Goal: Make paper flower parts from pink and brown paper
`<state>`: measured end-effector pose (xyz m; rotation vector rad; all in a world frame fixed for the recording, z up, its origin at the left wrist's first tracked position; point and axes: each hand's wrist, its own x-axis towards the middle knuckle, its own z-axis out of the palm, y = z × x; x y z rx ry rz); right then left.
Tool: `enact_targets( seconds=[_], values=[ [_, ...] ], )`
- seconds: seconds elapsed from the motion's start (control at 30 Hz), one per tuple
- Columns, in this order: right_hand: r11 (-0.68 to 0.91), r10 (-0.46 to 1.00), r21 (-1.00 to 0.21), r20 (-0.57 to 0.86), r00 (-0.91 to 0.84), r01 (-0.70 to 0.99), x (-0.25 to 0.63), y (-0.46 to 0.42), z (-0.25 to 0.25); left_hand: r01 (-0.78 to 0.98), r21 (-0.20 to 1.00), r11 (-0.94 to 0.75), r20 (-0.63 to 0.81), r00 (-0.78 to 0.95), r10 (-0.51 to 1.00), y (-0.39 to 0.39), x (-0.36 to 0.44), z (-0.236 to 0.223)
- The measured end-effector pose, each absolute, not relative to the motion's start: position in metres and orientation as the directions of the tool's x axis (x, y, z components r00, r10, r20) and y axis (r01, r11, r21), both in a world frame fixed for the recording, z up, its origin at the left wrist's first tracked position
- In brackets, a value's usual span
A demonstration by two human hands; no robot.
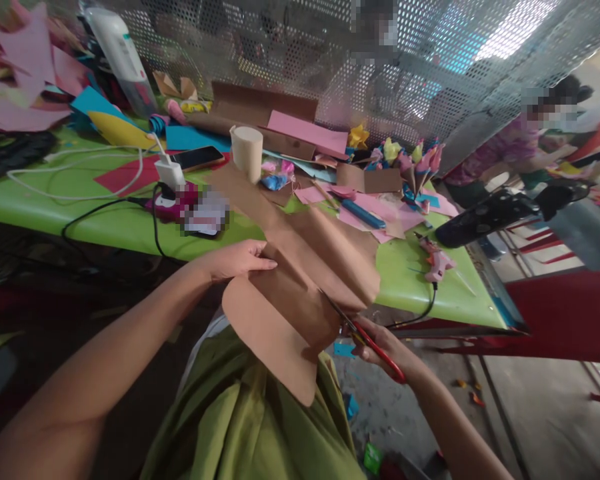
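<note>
A large sheet of brown paper stretches from the table's front edge down over my lap, its near part curling into a rounded flap. My left hand pinches the sheet at its left edge, thumb on top. In my right hand is a pair of scissors with red handles, fingers wrapped round the grips. The blades point up and to the left and lie at a cut in the paper. How far the blades are apart is hard to make out.
On the green table are a pink glue gun with a cord, a cream paper cylinder, a phone, a magenta power strip, a blue cutter and paper scraps. A person sits at the right.
</note>
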<state>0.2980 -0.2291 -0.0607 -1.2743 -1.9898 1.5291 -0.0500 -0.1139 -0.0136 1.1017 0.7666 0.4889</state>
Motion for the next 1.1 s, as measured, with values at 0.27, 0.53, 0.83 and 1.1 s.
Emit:
enact_targets(
  seconds=[0.27,0.53,0.83,1.1],
  values=[
    [0.047,0.829,-0.880,-0.230,-0.510,0.472,0.292,-0.227,-0.060,-0.015,0.916,0.402,-0.290,0.667,0.686,-0.115,-0.046,-0.017],
    [-0.050,0.868,-0.908,-0.246,-0.431,0.416,0.288,-0.226,-0.065,-0.006,0.921,0.390,-0.285,0.673,0.682,-0.113,-0.047,-0.020],
    [0.096,0.824,-0.838,-0.236,-0.516,0.536,0.292,-0.223,-0.055,0.055,0.942,0.330,-0.276,0.687,0.672,-0.115,-0.045,-0.017],
    [0.090,0.846,-0.861,-0.200,-0.495,0.501,0.281,-0.221,-0.051,0.080,0.951,0.300,-0.270,0.688,0.673,-0.115,-0.039,-0.018]
  ],
)
